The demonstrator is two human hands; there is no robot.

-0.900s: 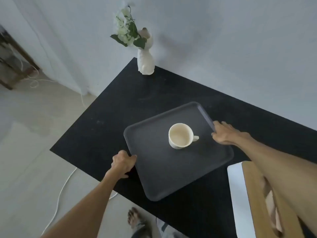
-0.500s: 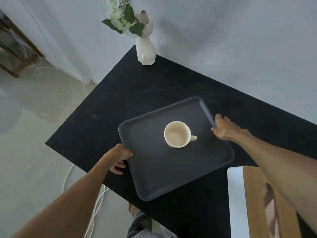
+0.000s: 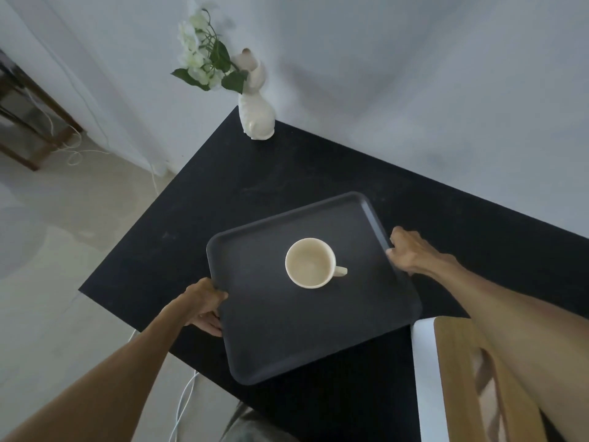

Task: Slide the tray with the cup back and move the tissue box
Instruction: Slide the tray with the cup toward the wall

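You have both hands on the tray (image 3: 306, 330), which lies flat on the black counter (image 3: 223, 199) with its near corner reaching the counter's front edge. Your left hand (image 3: 204, 306) is closed around the tray's left rim, thumb on top and fingers curled beneath where that side meets the counter's edge. Your right hand (image 3: 411, 252) clasps the right rim, fingers bent over the raised lip. The cup (image 3: 310, 263) stands upright near the middle of the tray, looks empty, and has its handle pointing toward your right hand. Beyond the tray's far edge there is open counter, and the white vase with flowers (image 3: 256, 118) sits well apart from the tray, at the counter's back corner by the wall. Judging by how near the tray lies to the front edge, the slide back looks barely begun, or at best partway; there is plenty of room left toward the wall. The tissue box (image 3: 471, 378), white with a wooden top, sits just beside the tray's near right corner, partly under your right forearm, and neither hand touches it, so that second part of the job appears wholly undone.
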